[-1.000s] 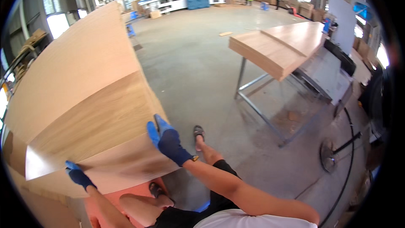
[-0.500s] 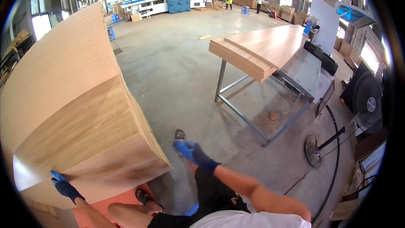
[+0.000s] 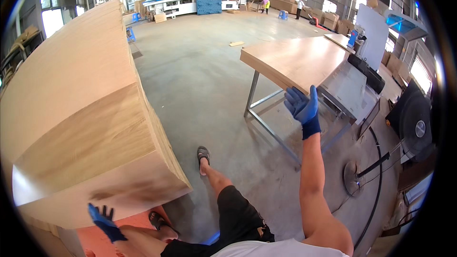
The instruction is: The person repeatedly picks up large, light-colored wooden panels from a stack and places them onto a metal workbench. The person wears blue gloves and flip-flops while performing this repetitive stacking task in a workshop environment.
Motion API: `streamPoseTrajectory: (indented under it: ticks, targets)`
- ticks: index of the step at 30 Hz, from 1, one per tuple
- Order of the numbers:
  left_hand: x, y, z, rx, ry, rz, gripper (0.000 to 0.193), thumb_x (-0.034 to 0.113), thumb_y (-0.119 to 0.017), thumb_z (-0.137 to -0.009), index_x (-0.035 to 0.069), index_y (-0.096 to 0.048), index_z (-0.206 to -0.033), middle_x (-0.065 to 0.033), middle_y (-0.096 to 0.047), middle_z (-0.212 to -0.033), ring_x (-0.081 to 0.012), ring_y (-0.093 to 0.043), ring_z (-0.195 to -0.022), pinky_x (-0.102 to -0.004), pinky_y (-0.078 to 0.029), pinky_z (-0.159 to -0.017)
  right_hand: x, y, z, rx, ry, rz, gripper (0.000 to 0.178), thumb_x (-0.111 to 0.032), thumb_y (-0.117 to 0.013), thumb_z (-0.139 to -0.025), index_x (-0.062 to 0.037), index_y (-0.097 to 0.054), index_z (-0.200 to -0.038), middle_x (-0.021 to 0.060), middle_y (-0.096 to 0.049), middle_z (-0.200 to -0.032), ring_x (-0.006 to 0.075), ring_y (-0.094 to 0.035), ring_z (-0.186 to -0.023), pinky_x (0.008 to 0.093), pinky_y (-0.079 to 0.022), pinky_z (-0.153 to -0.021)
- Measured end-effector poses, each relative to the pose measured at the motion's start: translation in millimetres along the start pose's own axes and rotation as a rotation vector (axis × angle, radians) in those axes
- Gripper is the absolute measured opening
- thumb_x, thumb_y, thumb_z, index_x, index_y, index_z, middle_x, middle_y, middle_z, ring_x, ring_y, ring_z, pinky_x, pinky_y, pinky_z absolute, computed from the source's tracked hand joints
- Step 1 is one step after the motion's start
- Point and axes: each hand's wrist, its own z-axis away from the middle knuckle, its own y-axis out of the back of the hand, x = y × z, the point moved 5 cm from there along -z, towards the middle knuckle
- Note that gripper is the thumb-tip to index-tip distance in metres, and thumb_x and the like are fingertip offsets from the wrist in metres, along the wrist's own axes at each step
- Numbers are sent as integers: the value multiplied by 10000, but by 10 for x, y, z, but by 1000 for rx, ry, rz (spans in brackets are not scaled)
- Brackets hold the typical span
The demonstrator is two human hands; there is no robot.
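Evidently, the right hand (image 3: 302, 107), fingers spread, has been lifted clear of the wooden panel stack (image 3: 90, 109), at whose near lower edge the open left hand (image 3: 102, 219) remains.

Stack of wooden boards (image 3: 81, 114) fills the left side, running from near to far. Left hand (image 3: 104, 220) sits just below the stack's near edge, at its near right corner (touching or not, can't tell). Right hand (image 3: 303, 107) is raised on the right, well apart from the stack, in front of the worktop's (image 3: 297, 59) near corner. Boards lie on the worktop. Floor (image 3: 200, 66) runs between stack and worktop. Fan (image 3: 413, 123) stands far right, beyond the worktop. Machines (image 3: 190, 0) line the far end behind everything.
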Motion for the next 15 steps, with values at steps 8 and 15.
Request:
streamPoseTrajectory:
  ticks: [8, 15]
  targets:
    - [-1102, -950, 1977, -483, 362, -271, 396, 331, -552, -903, 37, -571, -1167, -67, -625, -972, -196, -616, -867, -330, -514, -638, 34, -97, -11, 306, 40, 160, 624, -574, -477, -859, -34, -562, -1161, 98, -656, -1070, 264, -590, -1024, 404, -443, -908]
    - [-797, -2686, 3278, -1277, 608, 45, 398, 319, -462, -970, -4, -575, -1173, -104, -625, -1111, -181, -613, -960, -309, -479, -845, 836, -979, 1222, -8, -69, 202, 611, -592, -468, -885, -12, -585, -1035, 105, -641, -865, 229, -629, -772, 368, -507, -698]
